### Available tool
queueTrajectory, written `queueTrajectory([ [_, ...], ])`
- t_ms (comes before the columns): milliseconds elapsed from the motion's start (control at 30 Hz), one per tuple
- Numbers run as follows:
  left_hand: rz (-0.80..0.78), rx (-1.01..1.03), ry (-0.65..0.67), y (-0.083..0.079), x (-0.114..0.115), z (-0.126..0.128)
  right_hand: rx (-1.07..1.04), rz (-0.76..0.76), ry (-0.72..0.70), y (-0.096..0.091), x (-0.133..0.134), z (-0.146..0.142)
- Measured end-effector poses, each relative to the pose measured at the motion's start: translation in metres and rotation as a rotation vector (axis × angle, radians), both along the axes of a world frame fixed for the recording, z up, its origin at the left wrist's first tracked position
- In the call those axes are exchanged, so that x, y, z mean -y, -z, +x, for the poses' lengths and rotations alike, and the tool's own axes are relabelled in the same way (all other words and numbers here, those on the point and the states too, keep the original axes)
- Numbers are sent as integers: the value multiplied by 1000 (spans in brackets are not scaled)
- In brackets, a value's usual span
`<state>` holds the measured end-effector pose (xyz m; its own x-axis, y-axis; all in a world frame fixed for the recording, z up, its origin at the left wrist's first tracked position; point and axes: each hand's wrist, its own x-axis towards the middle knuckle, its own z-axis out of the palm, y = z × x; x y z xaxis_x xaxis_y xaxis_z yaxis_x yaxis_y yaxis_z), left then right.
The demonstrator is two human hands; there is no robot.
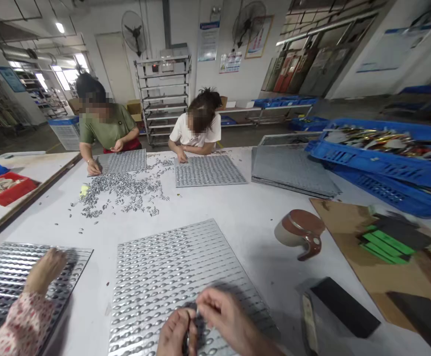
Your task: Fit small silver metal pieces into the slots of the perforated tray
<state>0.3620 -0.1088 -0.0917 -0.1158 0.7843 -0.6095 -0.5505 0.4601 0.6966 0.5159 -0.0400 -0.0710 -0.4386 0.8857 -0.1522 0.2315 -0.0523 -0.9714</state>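
My left hand (174, 332) over near part of flat silver-grey square panel (156, 277) lined with rows of leaf-shaped metallic bumps, fingers curled in on small dark shiny pieces (186, 342). My right hand (230, 316) just beside it, over same panel, thumb and fingertips drawn in; pinching anything, cannot tell! Panel flat on white desk (260, 207), beneath both hands, stretching out beyond them. Near edge cut off by bottom of view. Rows under hands hidden; held pieces mostly covered, number unclear.
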Motion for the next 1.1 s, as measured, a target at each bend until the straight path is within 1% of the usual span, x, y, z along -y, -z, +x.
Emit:
queueTrajectory([
  [67,-17,53,-45,1,2,-9,74,95,54,5,-25,6],
  [133,17,92,-43,-4,3,-15,228,227,118,15,-50,13],
  [200,37,115,-10,-10,4,-19,424,333,136,27,-69,17],
  [267,42,130,53,-16,4,-22,542,382,119,38,-80,20],
  [333,62,141,115,-19,4,-25,565,392,102,44,-86,20],
  [400,90,141,142,-19,3,-27,559,398,101,46,-91,17],
  [600,53,90,136,-6,0,-21,571,402,162,54,-113,-16],
  [767,10,107,91,2,-2,-22,596,385,193,61,-114,-35],
  [967,-43,162,58,-2,-4,-22,620,369,222,57,-111,-40],
  [1100,-108,195,-12,-5,-6,-18,607,349,251,48,-113,-41],
])
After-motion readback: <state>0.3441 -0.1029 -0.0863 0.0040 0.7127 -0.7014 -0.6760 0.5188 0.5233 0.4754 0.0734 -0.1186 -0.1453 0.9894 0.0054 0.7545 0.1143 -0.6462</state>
